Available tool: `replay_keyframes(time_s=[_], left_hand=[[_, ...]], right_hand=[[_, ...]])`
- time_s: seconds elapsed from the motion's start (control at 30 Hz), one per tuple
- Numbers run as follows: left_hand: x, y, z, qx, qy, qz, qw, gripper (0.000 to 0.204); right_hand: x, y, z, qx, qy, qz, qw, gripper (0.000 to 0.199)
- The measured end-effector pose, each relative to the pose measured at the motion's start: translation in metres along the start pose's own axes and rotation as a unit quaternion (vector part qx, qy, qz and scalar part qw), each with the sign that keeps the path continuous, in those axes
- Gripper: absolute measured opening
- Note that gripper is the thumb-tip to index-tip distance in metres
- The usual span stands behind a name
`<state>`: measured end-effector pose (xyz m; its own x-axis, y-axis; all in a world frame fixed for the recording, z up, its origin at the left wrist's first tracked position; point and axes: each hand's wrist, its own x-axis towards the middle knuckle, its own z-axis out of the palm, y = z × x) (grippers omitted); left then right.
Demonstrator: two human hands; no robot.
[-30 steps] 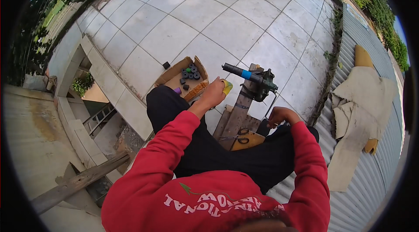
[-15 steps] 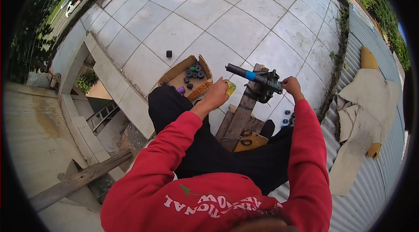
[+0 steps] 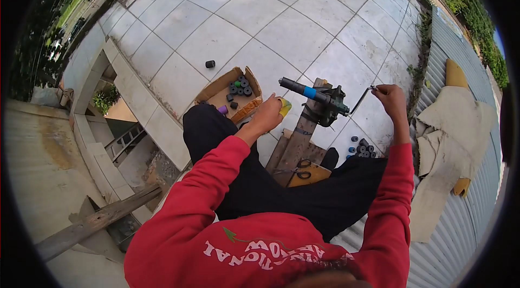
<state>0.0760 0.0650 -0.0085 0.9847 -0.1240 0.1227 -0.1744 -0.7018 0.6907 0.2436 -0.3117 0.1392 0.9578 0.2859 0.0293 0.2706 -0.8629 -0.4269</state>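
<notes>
My right hand is closed on the end of a thin metal crank handle. The crank sticks out from the right side of a dark hand-cranked machine, fixed on top of a wooden plank. From the machine's left side extends a black cylinder with a blue band around it. My left hand is closed around a small yellow-green piece, soft-looking, whose kind I cannot make out. It is held left of the machine, below the cylinder, near the open cardboard box.
The cardboard box contains several black rolls and a green one; a purple roll lies by its near edge. One black roll stands beyond. Several dark and blue rolls lie by my right leg. Scissors rest at the plank's base.
My right hand has moved right and slightly up, away from the machine's body, bringing the crank arm into view. My left hand has barely shifted.
</notes>
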Motion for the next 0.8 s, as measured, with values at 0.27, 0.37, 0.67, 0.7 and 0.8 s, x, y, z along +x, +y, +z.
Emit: replay_keyframes(time_s=[0.27, 0.37, 0.67, 0.7, 0.8], left_hand=[[0.001, 0.004, -0.003, 0.003, -0.021, -0.012, 1.0, 0.013], [0.003, 0.006, -0.003, 0.013, -0.036, -0.032, 0.999, 0.012], [0.001, -0.009, 0.005, 0.008, -0.002, -0.016, 1.0, 0.019], [0.002, -0.008, 0.006, 0.009, -0.006, -0.014, 1.0, 0.019], [0.004, -0.006, 0.004, 0.018, -0.009, -0.011, 1.0, 0.017]], right_hand=[[-0.083, -0.049, -0.044, 0.037, -0.347, 0.01, 0.937, 0.019], [-0.109, -0.045, -0.008, 0.056, -0.424, -0.019, 0.904, 0.019], [-0.084, 0.028, 0.149, 0.001, -0.58, -0.002, 0.815, 0.025], [-0.075, 0.039, 0.164, -0.025, -0.578, 0.002, 0.816, 0.025], [-0.05, 0.067, 0.191, 0.018, -0.511, 0.071, 0.856, 0.023]])
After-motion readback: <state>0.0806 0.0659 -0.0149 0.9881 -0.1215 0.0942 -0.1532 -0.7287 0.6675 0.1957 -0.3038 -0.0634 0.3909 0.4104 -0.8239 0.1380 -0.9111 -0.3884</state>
